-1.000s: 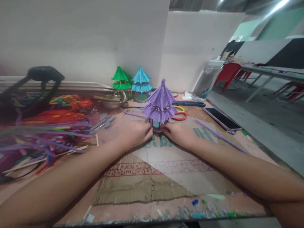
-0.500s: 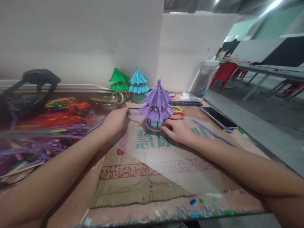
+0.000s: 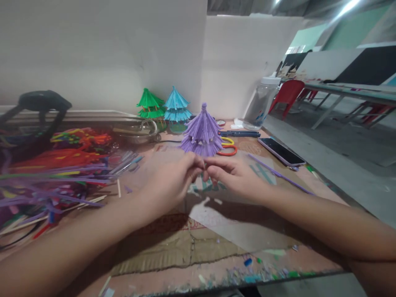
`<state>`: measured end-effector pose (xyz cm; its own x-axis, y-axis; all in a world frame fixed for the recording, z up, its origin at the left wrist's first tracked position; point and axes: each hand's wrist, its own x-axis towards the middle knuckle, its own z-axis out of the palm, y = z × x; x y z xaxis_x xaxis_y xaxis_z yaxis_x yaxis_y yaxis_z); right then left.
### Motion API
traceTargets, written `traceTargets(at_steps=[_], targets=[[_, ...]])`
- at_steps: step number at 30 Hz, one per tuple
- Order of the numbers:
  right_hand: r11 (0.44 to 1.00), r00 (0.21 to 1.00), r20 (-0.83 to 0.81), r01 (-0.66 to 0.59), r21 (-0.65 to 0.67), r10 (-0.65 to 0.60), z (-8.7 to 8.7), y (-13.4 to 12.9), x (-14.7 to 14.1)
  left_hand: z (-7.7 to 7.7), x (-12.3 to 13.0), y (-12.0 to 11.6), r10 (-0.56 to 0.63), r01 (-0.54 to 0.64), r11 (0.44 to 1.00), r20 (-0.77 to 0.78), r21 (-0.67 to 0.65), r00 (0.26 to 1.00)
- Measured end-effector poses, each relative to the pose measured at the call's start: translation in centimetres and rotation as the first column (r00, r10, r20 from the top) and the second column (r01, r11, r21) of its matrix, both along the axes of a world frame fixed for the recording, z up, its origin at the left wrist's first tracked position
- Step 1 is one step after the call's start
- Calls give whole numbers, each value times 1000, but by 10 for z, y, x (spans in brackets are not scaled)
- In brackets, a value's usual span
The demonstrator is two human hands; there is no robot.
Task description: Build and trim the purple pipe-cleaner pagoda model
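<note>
Head view | purple pagoda [image 3: 202,131] | upright | two-tiered, ribbed, knob-topped | partly hidden

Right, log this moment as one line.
left hand: near right hand, grip unclear | purple model: upright behind both hands | scissors: partly behind model | phone: screen up, dark

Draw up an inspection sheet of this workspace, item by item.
Surface: pinkish table, printed cardboard on it; small scraps along the near edge.
Work pieces: purple model upright behind the hands; green model and blue model by the wall.
Clutter: colourful strips heaped at left; scissors, phone and clear bottle at right.
Hands: left hand and right hand close at the fingertips; anything pinched is too small to tell.
Cables: thin dark cord left of the purple model.
Surroundings: pale wall; red chair beyond.
</note>
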<state>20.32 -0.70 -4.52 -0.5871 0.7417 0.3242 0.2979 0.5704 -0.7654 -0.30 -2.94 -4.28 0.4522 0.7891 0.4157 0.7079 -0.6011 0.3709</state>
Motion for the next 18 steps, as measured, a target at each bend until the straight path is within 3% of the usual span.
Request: traceTargets(at_steps=[3, 6, 10, 12, 15, 18], targets=[[994, 995, -91, 17, -109, -27, -1, -6, -2, -14, 9, -6, -94, 98, 989, 38, -111, 995], [990, 970, -216, 91, -112, -113, -2, -4, -3, -21, 13, -8, -147, 159, 973, 81, -165, 986], [986, 890, -434, 84, -144, -139, 6, 6, 4, -27, 13, 1, -108, 157, 962, 214, -224, 971], [985, 874, -460, 108, -134, -158, 15, 9, 11, -31, 12, 7, -83, 142, 961, 241, -238, 967], [977, 932, -308, 210, 31, -190, 29, 10, 19, -35, 9, 14, -70, 129, 958, 231, -256, 971], [959, 986, 48, 146, 242, -162, 33, 9, 23, -29, 5, 16, -57, 115, 971, 264, -209, 963]])
